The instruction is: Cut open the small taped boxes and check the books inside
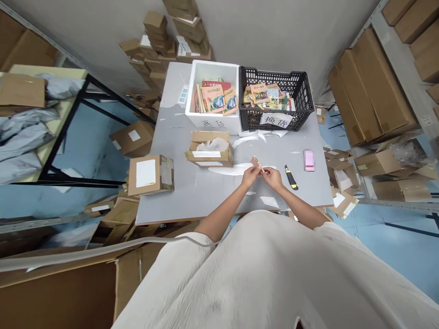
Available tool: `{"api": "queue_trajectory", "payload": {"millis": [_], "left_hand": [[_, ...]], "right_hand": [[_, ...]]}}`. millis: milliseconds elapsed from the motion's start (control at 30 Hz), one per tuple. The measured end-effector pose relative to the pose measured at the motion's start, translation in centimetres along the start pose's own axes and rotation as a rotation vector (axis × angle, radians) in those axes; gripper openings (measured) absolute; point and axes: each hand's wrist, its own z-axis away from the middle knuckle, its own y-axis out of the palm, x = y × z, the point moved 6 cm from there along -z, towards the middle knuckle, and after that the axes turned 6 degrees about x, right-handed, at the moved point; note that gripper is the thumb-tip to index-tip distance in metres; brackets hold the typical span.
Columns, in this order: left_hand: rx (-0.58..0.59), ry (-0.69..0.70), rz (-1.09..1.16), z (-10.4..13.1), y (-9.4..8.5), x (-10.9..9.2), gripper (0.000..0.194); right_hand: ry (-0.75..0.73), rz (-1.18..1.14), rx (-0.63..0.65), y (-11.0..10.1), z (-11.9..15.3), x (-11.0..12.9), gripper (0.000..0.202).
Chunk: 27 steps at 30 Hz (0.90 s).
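Over the front of the grey table, my left hand and my right hand are close together, fingers pinched on a small pinkish-brown piece that sticks up between them. It looks like a thin booklet, but it is too small to tell. Just right of my right hand lies a black and yellow utility knife. Left of my hands stands an open cardboard box with white wrapping inside. Torn white paper scraps lie behind and beside my hands.
At the back stand a white foam box and a black crate, both holding booklets. A pink pad lies at the right. A taped carton sits at the table's left edge. Shelves and cartons flank the table.
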Motion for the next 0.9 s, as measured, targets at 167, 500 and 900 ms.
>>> {"api": "queue_trajectory", "payload": {"millis": [167,500,900], "left_hand": [[-0.133,-0.002,0.185,0.1,0.2,-0.1,0.050],[-0.040,-0.006,0.215,0.0,-1.5,-1.2,0.054],[-0.076,0.010,0.050,-0.8,-0.9,-4.2,0.036]], "right_hand": [[-0.260,0.363,0.113,1.1,1.2,2.2,0.032],[0.161,-0.136,0.056,-2.9,0.0,-3.1,0.031],[0.230,-0.682,-0.090,-5.2,-1.9,-1.8,0.040]]}}
